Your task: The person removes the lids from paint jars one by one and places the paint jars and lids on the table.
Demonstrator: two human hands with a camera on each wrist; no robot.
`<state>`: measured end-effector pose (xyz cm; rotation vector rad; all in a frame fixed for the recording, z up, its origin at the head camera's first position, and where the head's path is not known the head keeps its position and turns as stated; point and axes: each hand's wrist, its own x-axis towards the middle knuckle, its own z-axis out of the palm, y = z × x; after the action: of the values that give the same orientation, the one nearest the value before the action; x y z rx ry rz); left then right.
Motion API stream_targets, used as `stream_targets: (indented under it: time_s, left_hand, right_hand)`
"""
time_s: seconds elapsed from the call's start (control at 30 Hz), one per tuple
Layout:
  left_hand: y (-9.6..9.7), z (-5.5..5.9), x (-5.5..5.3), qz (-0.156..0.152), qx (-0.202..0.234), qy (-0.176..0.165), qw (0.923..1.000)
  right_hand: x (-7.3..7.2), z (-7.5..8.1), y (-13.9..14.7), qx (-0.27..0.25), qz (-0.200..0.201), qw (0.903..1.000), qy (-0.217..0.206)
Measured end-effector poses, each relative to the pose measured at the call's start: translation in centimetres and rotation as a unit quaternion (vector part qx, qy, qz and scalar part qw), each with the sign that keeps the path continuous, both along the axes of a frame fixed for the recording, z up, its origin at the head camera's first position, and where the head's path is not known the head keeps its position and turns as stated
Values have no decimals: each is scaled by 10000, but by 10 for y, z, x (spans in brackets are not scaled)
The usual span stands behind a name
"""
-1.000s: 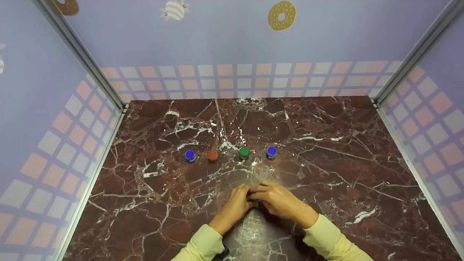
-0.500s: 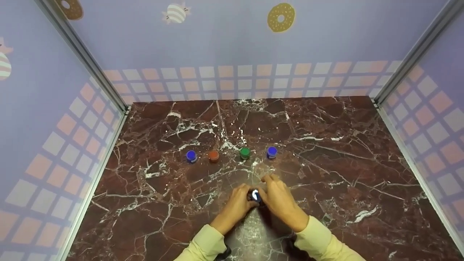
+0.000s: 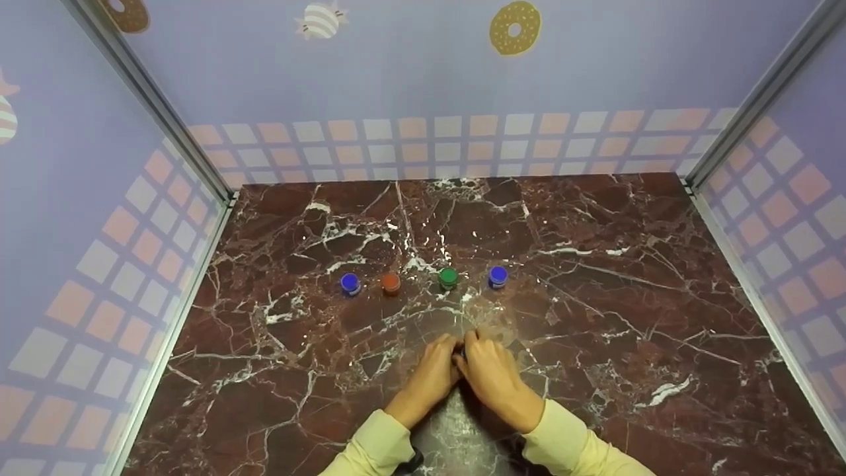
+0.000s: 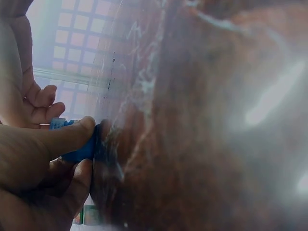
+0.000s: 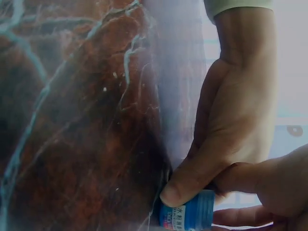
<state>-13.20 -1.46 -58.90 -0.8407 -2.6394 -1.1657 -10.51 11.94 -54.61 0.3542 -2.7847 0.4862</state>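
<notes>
A small blue paint jar [image 4: 81,151] with a ribbed lid [image 5: 206,208] and a printed label stands on the marble-patterned table, between the hands. My left hand [image 3: 431,378] grips its body, thumb on one side and a finger on the other. Over the top of the jar is my right hand [image 3: 492,373], its curled fingers at the lid; in the head view it hides most of the jar. Beyond the hands stand a blue jar [image 3: 349,284], an orange jar [image 3: 390,284], a green jar [image 3: 448,277] and another blue jar [image 3: 498,276], in a loose row.
The dark red table [image 3: 628,317] has white veins and a glossy surface. Lilac panels with pink and white squares enclose it at the back [image 3: 410,79] and both sides. A metal edge strip [image 3: 178,317] runs along the left side.
Half a second ago my right hand had its fingers lifted off the jar's top, which showed a bright glint. It has since turned inward and closed over the lid. My left hand keeps its grip.
</notes>
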Motion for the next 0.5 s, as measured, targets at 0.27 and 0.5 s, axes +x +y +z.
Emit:
stream_targets:
  time_s: [0.27, 0.5]
  left_hand:
    - [1, 4, -1, -67, 39, -342, 9994]
    - [1, 3, -3, -63, 80, -576, 9983]
  right_hand:
    - [-5, -4, 12, -235, 636, 9977, -27]
    - [-17, -6, 35, -762, 1943, 9773, -374]
